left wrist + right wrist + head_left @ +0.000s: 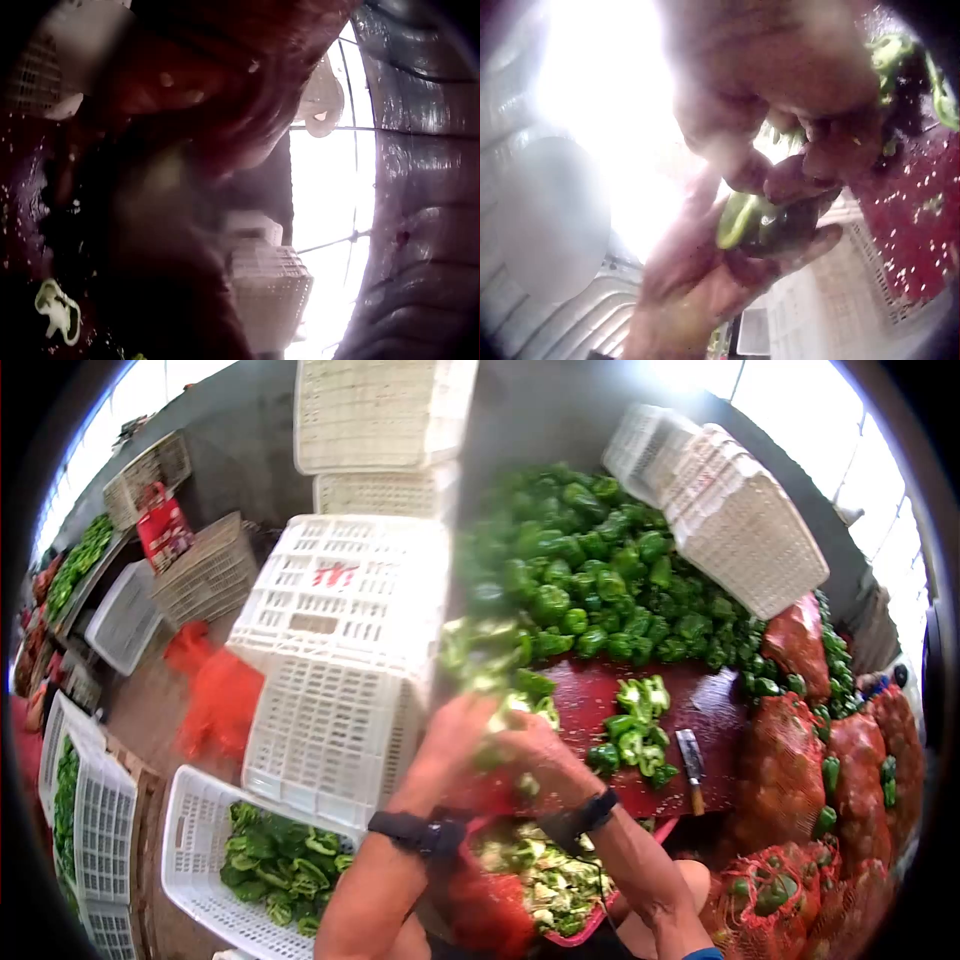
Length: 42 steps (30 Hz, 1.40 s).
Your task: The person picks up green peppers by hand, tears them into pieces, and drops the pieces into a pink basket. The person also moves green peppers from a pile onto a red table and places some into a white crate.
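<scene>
My left hand (455, 735) holds a cut green pepper (772, 225), its fingers and palm under it in the right wrist view. Over that pepper, my right hand (780, 82) has curled fingers whose tips meet its upper edge. A pale green pepper piece (780, 142) shows inside those curled fingers. Both hands are close together above the red board (700, 700), blurred in the head view. In the left wrist view the hand is dark and close, its hold hidden. Cut pepper halves (640, 725) lie on the board, near a knife (690, 765) with a wooden handle.
Whole green peppers (600, 580) are heaped behind the board. A pink-rimmed tub (580, 935) of pale pepper scraps stands below my hands. At left, a white crate (190, 860) holds cut peppers beside stacked crates (340, 600). Red mesh sacks (780, 770) stand on the right.
</scene>
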### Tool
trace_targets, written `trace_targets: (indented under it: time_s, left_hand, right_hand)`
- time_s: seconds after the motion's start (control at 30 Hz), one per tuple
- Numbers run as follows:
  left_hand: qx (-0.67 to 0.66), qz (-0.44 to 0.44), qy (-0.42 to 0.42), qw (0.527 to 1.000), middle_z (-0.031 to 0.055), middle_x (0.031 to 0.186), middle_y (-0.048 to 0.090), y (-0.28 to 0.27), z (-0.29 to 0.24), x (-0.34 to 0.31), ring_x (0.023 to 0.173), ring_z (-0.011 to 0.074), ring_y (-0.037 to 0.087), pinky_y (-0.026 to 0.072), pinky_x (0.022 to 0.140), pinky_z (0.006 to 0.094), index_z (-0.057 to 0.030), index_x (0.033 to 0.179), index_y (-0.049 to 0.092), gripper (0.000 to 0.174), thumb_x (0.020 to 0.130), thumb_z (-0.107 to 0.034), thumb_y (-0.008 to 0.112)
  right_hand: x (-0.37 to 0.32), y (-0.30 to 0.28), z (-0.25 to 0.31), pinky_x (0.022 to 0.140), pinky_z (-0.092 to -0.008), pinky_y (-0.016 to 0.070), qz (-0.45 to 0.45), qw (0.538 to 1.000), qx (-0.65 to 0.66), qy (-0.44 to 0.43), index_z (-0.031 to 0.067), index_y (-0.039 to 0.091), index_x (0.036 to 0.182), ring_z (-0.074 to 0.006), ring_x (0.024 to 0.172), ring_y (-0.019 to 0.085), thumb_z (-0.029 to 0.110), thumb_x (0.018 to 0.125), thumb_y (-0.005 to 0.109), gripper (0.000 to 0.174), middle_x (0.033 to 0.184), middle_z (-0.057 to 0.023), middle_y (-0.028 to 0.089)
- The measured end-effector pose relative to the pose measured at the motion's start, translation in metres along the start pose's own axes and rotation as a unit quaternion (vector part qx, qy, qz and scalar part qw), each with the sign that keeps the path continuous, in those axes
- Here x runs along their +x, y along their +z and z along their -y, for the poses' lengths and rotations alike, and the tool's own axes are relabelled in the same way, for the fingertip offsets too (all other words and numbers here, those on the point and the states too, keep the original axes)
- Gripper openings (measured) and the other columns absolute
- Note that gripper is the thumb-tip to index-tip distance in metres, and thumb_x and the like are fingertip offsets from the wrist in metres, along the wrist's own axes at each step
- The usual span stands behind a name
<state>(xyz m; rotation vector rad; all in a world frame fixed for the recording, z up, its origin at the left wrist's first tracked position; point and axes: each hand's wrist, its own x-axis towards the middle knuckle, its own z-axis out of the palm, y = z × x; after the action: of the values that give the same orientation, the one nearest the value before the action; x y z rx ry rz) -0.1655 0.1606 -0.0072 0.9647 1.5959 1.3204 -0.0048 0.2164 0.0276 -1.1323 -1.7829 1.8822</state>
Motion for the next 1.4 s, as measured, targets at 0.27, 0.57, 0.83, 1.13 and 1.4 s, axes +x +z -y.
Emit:
trace_targets:
  time_s: [0.27, 0.57, 0.83, 1.13, 1.4]
  left_hand:
    - [0.074, 0.142, 0.0, 0.987, 0.0063, 0.102, 0.065, 0.038, 0.018, -0.016, 0.092, 0.0156, 0.058, 0.0477, 0.08, 0.0293, -0.0001, 0.108, 0.065, 0.03, 0.102, -0.027, 0.052]
    - [0.092, 0.152, 0.001, 0.984, 0.0106, 0.105, 0.068, 0.068, 0.007, -0.02, 0.097, 0.019, 0.06, 0.0484, 0.086, 0.0314, 0.0048, 0.114, 0.064, 0.037, 0.103, -0.028, 0.05]
    - [0.172, 0.153, 0.101, 0.968, 0.0128, 0.102, 0.07, 0.084, -0.017, -0.024, 0.092, 0.0222, 0.063, 0.0499, 0.084, 0.0346, 0.0032, 0.114, 0.067, 0.038, 0.102, -0.03, 0.051]
    - [0.257, 0.196, 0.153, 0.934, 0.0134, 0.103, 0.071, 0.091, -0.045, -0.042, 0.094, 0.0192, 0.064, 0.0506, 0.085, 0.0331, 0.004, 0.118, 0.066, 0.04, 0.102, -0.03, 0.051]
    - [0.217, 0.216, 0.205, 0.93, 0.0126, 0.106, 0.071, 0.083, -0.054, -0.04, 0.097, 0.0172, 0.064, 0.0507, 0.087, 0.0299, 0.0035, 0.123, 0.065, 0.038, 0.103, -0.026, 0.053]
  right_hand:
    - [-0.029, -0.019, -0.046, 0.06, -0.041, 0.0499, -0.131, 0.928, -0.32, -0.14, -0.0019, 0.06, 0.096, -0.0257, 0.065, 0.061, 0.031, 0.083, 0.073, 0.037, 0.074, -0.0148, 0.064]
    - [-0.043, -0.048, -0.06, 0.065, -0.0433, 0.0512, -0.105, 0.9, -0.322, -0.275, 0.002, 0.053, 0.1, -0.0284, 0.074, 0.061, 0.014, 0.085, 0.074, 0.028, 0.084, -0.0148, 0.061]
    - [-0.056, -0.059, -0.058, 0.065, -0.0384, 0.0518, -0.14, 0.911, -0.305, -0.238, 0.0066, 0.056, 0.089, -0.022, 0.074, 0.06, 0.012, 0.085, 0.074, 0.018, 0.084, -0.0104, 0.062]
    - [-0.061, -0.061, -0.055, 0.063, -0.0396, 0.0513, -0.15, 0.931, -0.269, -0.193, 0.0039, 0.057, 0.089, -0.0242, 0.073, 0.062, 0.016, 0.082, 0.076, 0.024, 0.082, -0.013, 0.064]
    - [-0.066, -0.056, -0.045, 0.056, -0.0399, 0.0468, -0.245, 0.897, -0.29, -0.226, 0.0033, 0.053, 0.085, -0.0223, 0.064, 0.055, 0.01, 0.081, 0.069, 0.018, 0.073, -0.0116, 0.057]
